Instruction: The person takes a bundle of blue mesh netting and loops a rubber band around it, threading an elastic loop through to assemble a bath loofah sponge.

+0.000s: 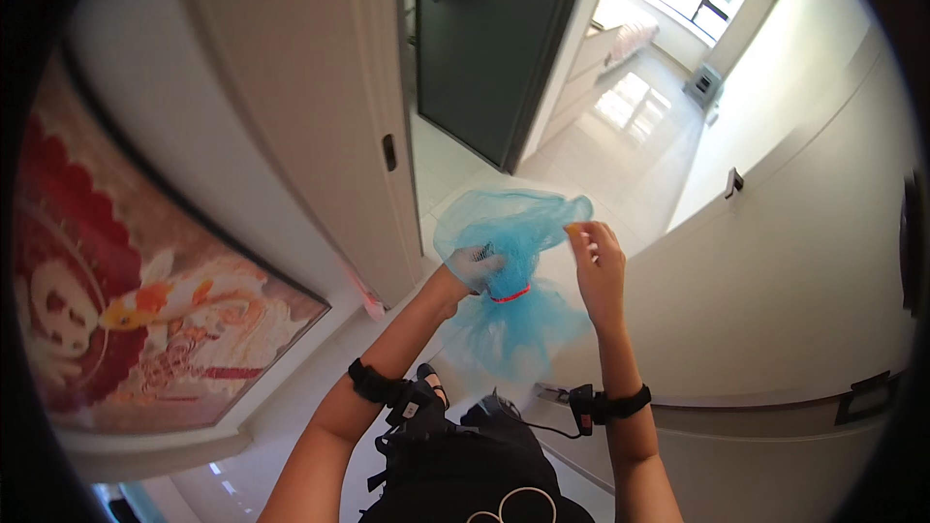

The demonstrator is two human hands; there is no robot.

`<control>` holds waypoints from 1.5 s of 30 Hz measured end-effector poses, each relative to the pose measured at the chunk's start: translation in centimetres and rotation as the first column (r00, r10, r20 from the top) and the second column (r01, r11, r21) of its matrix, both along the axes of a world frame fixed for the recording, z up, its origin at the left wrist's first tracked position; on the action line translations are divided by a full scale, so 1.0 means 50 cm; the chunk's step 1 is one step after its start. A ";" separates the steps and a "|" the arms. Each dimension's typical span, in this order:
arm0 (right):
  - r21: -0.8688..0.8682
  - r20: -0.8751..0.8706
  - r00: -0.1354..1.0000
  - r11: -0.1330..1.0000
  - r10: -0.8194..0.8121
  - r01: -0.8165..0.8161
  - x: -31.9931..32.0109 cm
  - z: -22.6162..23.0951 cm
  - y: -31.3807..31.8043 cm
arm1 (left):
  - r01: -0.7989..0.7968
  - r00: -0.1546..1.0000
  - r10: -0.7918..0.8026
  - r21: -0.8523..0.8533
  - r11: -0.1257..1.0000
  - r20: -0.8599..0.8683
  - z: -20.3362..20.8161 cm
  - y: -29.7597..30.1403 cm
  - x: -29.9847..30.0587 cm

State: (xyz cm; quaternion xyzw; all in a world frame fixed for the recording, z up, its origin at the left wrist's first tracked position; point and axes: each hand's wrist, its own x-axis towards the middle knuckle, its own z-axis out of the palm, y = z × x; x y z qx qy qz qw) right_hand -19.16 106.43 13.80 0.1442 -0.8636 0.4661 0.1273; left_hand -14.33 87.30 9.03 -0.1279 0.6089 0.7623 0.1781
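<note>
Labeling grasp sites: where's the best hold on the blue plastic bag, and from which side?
Probably the gathered neck of the blue plastic bag, just above the red band, approached from the side. There the film is bunched into a narrow waist that hands can close around; above and below it flares loose. The left hand already grips there from the left; the right hand pinches the top edge.

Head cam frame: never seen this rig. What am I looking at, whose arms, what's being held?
One fisheye camera on a person's head looks down, so straight walls and doors bend near the rim. The two forearms rising from the bottom edge are the wearer's own, each with a black wrist strap. The left hand grips a thin blue plastic bag at its gathered neck, just above a red tie. The right hand pinches the bag's upper edge; something small and orange shows at its fingertips, too small to identify. Around them: a white hallway, a dark green door, a red framed picture on the left.
</note>
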 end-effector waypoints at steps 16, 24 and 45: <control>-0.791 0.409 0.820 0.604 0.401 0.099 -0.485 -0.071 0.051 | 0.218 0.969 -0.229 -0.113 0.969 -0.096 -0.019 0.064 -0.435; -0.495 0.246 0.955 0.869 0.164 -0.022 -0.693 -0.063 0.143 | -0.143 0.990 0.140 0.333 0.932 0.035 -0.001 0.077 -0.681; 0.062 0.244 0.887 0.907 0.391 -0.417 -1.214 -0.066 -0.044 | -0.248 0.967 0.170 0.837 0.487 0.188 -0.041 -0.046 -1.164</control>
